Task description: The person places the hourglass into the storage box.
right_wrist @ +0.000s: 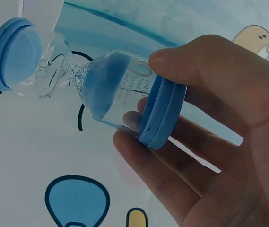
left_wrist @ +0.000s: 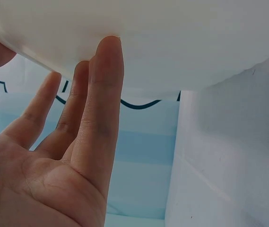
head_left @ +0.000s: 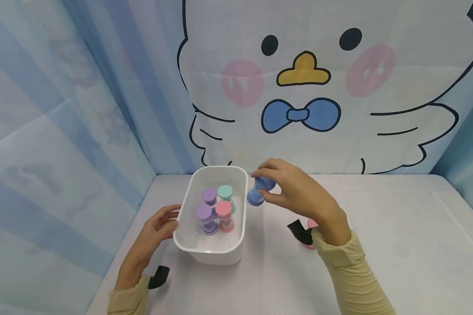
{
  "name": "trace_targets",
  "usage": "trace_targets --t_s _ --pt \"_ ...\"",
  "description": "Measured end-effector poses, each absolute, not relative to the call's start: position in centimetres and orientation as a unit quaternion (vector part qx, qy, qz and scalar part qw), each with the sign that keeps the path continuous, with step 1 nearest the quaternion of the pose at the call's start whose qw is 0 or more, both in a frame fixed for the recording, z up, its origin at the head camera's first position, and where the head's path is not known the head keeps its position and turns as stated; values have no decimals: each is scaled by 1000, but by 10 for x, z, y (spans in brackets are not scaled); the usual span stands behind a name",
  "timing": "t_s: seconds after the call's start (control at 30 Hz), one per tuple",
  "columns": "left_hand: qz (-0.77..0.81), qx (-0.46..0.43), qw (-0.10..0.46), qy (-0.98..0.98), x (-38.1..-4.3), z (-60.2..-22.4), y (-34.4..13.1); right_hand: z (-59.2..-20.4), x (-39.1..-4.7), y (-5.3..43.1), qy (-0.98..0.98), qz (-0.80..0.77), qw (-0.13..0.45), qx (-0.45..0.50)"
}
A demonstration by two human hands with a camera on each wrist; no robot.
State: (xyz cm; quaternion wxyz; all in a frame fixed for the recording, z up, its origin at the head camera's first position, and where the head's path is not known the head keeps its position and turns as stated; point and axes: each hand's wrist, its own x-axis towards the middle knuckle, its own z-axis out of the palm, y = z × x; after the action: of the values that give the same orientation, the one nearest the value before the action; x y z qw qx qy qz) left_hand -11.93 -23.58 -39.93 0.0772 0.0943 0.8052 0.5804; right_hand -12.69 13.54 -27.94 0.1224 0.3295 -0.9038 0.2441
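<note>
My right hand (head_left: 299,192) holds a blue sand timer (head_left: 256,195) just to the right of a white plastic bin (head_left: 238,258). Up close, thumb and fingers pinch one blue end cap, and the sand timer (right_wrist: 110,90) tilts with blue sand in its glass. Fingertips of my left hand (head_left: 153,232) touch the bin's left side; in the left wrist view those fingers (left_wrist: 101,113) look mostly straight. Inside the bin stand two purple sand timers (head_left: 206,218), a pink sand timer (head_left: 225,216) and a teal sand timer (head_left: 225,192).
Partly hidden behind my right wrist, a pink item (head_left: 311,224) stands on the white table (head_left: 410,245). A curtain with a cartoon bird (head_left: 299,144) hangs behind the table, and a blue striped curtain (head_left: 63,153) lies along the left. Black straps (head_left: 159,277) stick out at both cuffs.
</note>
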Motion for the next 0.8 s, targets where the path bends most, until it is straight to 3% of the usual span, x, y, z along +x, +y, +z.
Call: trace_targets --t_s 0.8 --pt "575 96 75 809 -119 -400 -235 -267 -117 119 -879 244 159 377"
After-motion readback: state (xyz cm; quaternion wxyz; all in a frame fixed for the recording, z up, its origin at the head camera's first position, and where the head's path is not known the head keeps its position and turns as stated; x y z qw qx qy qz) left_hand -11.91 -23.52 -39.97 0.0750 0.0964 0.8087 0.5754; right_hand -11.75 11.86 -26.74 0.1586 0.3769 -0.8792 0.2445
